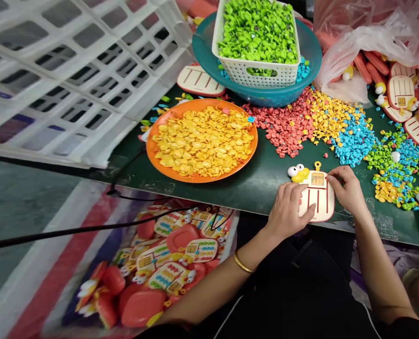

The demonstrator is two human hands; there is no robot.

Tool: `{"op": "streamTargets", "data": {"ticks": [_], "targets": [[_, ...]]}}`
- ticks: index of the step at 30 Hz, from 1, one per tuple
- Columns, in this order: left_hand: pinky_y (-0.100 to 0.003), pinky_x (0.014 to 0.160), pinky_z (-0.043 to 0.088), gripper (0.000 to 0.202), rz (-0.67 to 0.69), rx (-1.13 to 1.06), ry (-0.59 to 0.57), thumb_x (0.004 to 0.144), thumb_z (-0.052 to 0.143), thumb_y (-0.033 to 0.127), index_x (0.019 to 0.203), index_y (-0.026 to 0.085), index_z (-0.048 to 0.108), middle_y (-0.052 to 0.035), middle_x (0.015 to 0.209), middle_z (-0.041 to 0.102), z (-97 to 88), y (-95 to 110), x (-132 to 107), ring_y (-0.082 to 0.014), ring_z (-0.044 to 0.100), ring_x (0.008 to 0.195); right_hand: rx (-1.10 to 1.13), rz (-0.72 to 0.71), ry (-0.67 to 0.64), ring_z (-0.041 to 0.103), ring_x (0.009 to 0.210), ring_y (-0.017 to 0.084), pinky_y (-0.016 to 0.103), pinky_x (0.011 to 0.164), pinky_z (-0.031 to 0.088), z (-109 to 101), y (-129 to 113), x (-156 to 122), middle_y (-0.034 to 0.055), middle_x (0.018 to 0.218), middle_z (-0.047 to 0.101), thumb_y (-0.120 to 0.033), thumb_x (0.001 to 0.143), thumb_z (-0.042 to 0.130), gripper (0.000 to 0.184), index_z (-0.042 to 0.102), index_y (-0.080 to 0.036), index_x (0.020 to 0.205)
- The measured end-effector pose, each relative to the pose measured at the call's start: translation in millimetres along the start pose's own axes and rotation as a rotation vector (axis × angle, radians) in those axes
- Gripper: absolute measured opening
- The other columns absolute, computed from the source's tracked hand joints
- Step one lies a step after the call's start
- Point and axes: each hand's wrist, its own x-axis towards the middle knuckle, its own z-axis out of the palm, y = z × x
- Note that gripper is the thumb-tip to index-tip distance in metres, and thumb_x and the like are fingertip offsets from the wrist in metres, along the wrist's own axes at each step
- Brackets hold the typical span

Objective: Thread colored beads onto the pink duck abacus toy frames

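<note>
"Head view, near edge of the green table point(266, 183): where does the toy board point(318, 200) lie?"

"Flat on the table, right at its near edge, between the two hands. Its yellow duck head point(299, 173) sits at the upper left corner, just beyond the left hand's knuckles."

"How do the arms come in?"

"Both forearms rise from the bottom of the picture. The left one slants in from the lower left, with a gold bangle point(243, 263) at the wrist. The right one comes up more steeply from the lower right."

"And the left hand point(287, 212)?"

"Palm down, fingers bent and close together over the board's left side, holding it against the table."

"The right hand point(348, 190)?"

"Fingers curled, tips together on the board's upper right corner, beside its small orange panel. The thumb is hidden, so I cannot tell whether it pinches the edge or only touches it."

"What lies round about?"

"Just beyond the board are loose piles of small pieces: red point(287, 127), yellow point(331, 117), blue point(354, 139) and green point(381, 157). Further left is an orange plate point(153, 157) heaped with yellow discs point(202, 141). Behind that, a teal bowl point(311, 52) carries a white basket point(259, 73) of green pieces. At far right more boards point(402, 92) lie by a clear plastic bag point(365, 33). A white crate point(71, 70) fills the upper left. Below the table edge, a striped sack point(36, 282) holds finished toys point(167, 266)."
</note>
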Motion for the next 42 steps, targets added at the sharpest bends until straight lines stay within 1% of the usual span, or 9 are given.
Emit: {"op": "streamTargets", "data": {"ticks": [6, 16, 22, 25, 28, 31, 36, 39, 42], "targets": [[-0.047, 0.097, 0.046, 0.049, -0.018, 0.004, 0.007, 0.089, 0.061, 0.038, 0.130, 0.016, 0.045, -0.0137, 0.117, 0.055, -0.8, 2.5, 0.2, -0.0302, 0.049, 0.110, -0.018, -0.046, 0.041, 0.060, 0.086, 0.019, 0.034, 0.077, 0.050, 9.4, 7.2, 3.9, 0.0047, 0.091, 0.059, -0.028, 0.091, 0.057, 0.016, 0.071, -0.022, 0.087], [-0.047, 0.097, 0.046, 0.047, -0.028, -0.047, 0.002, 0.088, 0.062, 0.038, 0.127, 0.017, 0.046, -0.0130, 0.115, 0.057, -0.4, 3.6, 0.8, -0.0298, 0.051, 0.109, -0.115, -0.242, -0.052, 0.064, 0.100, 0.022, 0.038, 0.087, 0.054, 16.4, -7.3, -39.7, 0.0086, 0.105, 0.066, -0.018, 0.096, 0.044, 0.031, 0.072, -0.028, 0.108], [-0.046, 0.096, 0.047, 0.047, -0.054, -0.026, 0.000, 0.088, 0.062, 0.040, 0.128, 0.018, 0.051, -0.0132, 0.117, 0.056, -1.0, 5.8, -0.1, -0.0291, 0.051, 0.109, -0.112, -0.261, -0.079, 0.064, 0.100, 0.023, 0.037, 0.088, 0.052, 43.2, -35.2, 41.2, 0.0085, 0.104, 0.067, -0.021, 0.094, 0.050, 0.024, 0.073, -0.026, 0.102], [-0.046, 0.096, 0.046, 0.045, -0.035, 0.033, -0.086, 0.090, 0.060, 0.038, 0.131, 0.022, 0.056, -0.0120, 0.126, 0.057, -3.4, 8.1, 0.7, -0.0296, 0.050, 0.112, -0.342, -0.270, -0.251, 0.062, 0.094, 0.024, 0.034, 0.080, 0.049, 64.3, -44.7, 88.9, 0.0088, 0.095, 0.067, -0.017, 0.087, 0.062, 0.015, 0.074, -0.022, 0.092], [-0.047, 0.098, 0.046, 0.043, -0.016, 0.039, -0.117, 0.091, 0.058, 0.036, 0.133, 0.023, 0.058, -0.0107, 0.132, 0.057, -4.1, 8.2, 1.2, -0.0308, 0.049, 0.117, -0.478, -0.246, -0.351, 0.061, 0.089, 0.023, 0.032, 0.073, 0.044, 70.7, -46.8, 108.8, 0.0088, 0.092, 0.067, -0.015, 0.083, 0.066, 0.010, 0.074, -0.020, 0.087], [-0.047, 0.101, 0.046, 0.045, -0.042, -0.016, -0.056, 0.090, 0.060, 0.037, 0.130, 0.017, 0.058, -0.0142, 0.127, 0.058, -3.1, 6.5, 0.7, -0.0303, 0.051, 0.116, -0.387, -0.227, -0.265, 0.060, 0.089, 0.022, 0.032, 0.074, 0.044, 48.9, -38.1, 96.9, 0.0080, 0.091, 0.065, -0.019, 0.084, 0.066, 0.008, 0.074, -0.020, 0.083], [-0.047, 0.101, 0.046, 0.042, -0.053, -0.057, -0.002, 0.088, 0.062, 0.037, 0.123, 0.016, 0.057, -0.0144, 0.121, 0.057, -2.5, 5.4, 1.0, -0.0304, 0.052, 0.113, -0.081, -0.020, -0.111, 0.058, 0.075, 0.019, 0.034, 0.073, 0.046, -3.3, -9.5, 39.7, 0.0035, 0.081, 0.065, -0.034, 0.087, 0.062, 0.018, 0.071, -0.021, 0.079], [-0.049, 0.101, 0.045, 0.044, -0.069, -0.019, 0.020, 0.086, 0.064, 0.039, 0.123, 0.016, 0.056, -0.0146, 0.118, 0.056, -2.1, 6.7, 1.5, -0.0317, 0.050, 0.113, 0.015, 0.105, -0.076, 0.058, 0.072, 0.018, 0.034, 0.071, 0.048, -5.0, 2.9, 14.8, 0.0028, 0.080, 0.064, -0.037, 0.084, 0.062, 0.018, 0.069, -0.020, 0.080], [-0.050, 0.097, 0.047, 0.047, -0.104, 0.026, 0.057, 0.084, 0.066, 0.042, 0.121, 0.015, 0.054, -0.0159, 0.117, 0.052, -0.2, 7.7, 1.4, -0.0323, 0.049, 0.112, 0.025, 0.088, 0.030, 0.060, 0.077, 0.019, 0.034, 0.073, 0.050, 4.4, 6.1, 6.8, 0.0039, 0.085, 0.063, -0.033, 0.085, 0.061, 0.014, 0.068, -0.021, 0.085]]}}
